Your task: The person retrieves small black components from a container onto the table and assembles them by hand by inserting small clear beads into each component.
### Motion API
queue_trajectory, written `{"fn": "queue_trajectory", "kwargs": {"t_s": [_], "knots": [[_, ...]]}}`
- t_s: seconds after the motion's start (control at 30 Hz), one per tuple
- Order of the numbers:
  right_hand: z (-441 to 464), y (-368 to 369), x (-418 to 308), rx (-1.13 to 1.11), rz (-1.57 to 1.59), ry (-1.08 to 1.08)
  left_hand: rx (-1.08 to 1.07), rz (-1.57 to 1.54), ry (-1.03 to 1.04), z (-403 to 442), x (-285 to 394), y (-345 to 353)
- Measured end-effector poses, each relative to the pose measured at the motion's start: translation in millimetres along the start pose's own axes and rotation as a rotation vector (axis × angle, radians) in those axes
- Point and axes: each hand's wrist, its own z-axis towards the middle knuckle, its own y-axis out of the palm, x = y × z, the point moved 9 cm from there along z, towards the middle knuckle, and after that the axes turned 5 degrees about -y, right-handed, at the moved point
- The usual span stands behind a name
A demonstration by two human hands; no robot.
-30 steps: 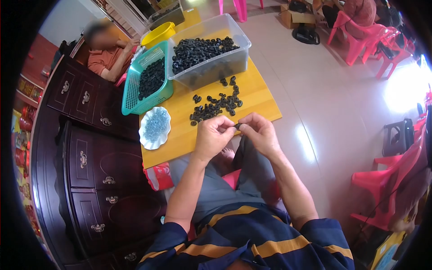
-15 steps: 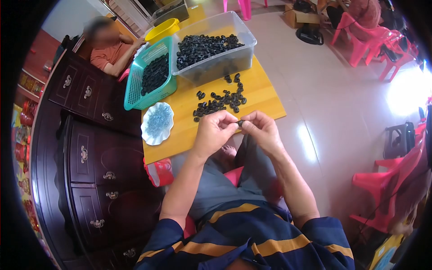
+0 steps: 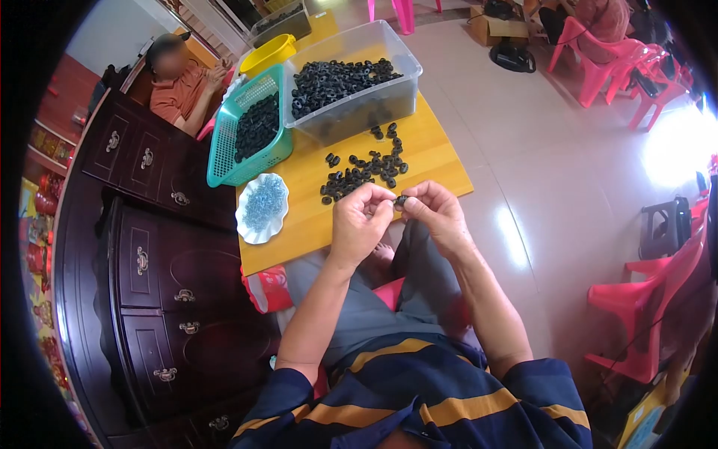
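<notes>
Between the fingertips of both hands sits a small black ring-shaped part. My left hand pinches it from the left, and my right hand grips its right side with thumb and forefinger. Both hands are over the table's near edge, above my lap. Just beyond them, a loose group of black ring-shaped parts lies on the yellow wooden table. To the left is a white scalloped dish of small clear bluish pieces, too fine to make out.
A clear plastic bin and a green basket, both full of black parts, stand at the back. Behind them is a yellow basin. A dark wooden cabinet borders the left. Another person sits beyond it; pink chairs stand right.
My hands stay together on the black part, with only slight finger movement. The person at the far left has raised their head and moved their hands. The view has shifted slightly.
</notes>
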Motion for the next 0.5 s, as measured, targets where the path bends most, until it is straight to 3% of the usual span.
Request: {"fn": "queue_trajectory", "kwargs": {"t_s": [0.07, 0.2, 0.27, 0.5], "knots": [[-0.1, 0.5, 1.4, -0.005, 0.010, 0.010, 0.026, 0.010, 0.085, 1.7, 3.6, 0.1], [-0.3, -0.4, 1.1, 0.010, 0.017, 0.027, 0.038, 0.020, 0.081, 1.5, 1.2, 0.2], [-0.6, -0.5, 3.6, 0.030, 0.011, 0.053, 0.019, -0.121, 0.060, 1.7, -2.8, -0.3], [-0.6, -0.1, 0.8, 0.026, 0.014, 0.032, 0.034, -0.048, 0.080, -0.8, -3.9, 2.8]]}}
